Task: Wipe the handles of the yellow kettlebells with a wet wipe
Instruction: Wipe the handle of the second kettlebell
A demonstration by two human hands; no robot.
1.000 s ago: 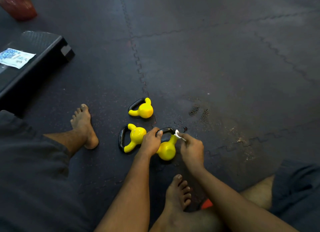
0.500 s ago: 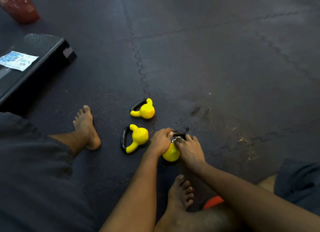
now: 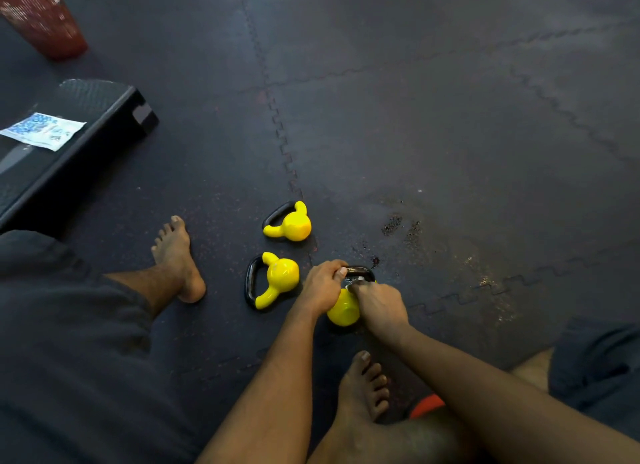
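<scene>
The person is sitting on the rubber-tiled floor (image 3: 433,134) and working on the nearest kettlebell (image 3: 343,312). It is resting on the floor between the two forearms, just ahead of a bare foot (image 3: 363,384), with its black handle (image 3: 364,270) pointing away from the person. The left hand (image 3: 322,285) is clenching its fingers round the left part of that handle and bracing it. The right hand (image 3: 379,304) is pinching a crumpled wet wipe (image 3: 355,282) in curled fingers and pressing it against the handle's near side. Only a pale scrap of the wipe is showing.

The step in hand looks like rubbing this handle clean. Doing it well probably means wrapping the wipe right round the bar rather than dabbing with one corner, then sliding it along the whole loop. The bracing hand is covering part of the bar, so it will need to shift for that stretch to get wiped too. Firm pressure from that hand should stop the round body rolling.

The middle kettlebell (image 3: 281,276) and the far kettlebell (image 3: 291,226) are lying on their sides just to the left, with neither hand touching them. Whether their handles are already wiped cannot be told. A wipe packet (image 3: 43,131) is lying on a black step platform (image 3: 114,124), well apart on the left.
</scene>
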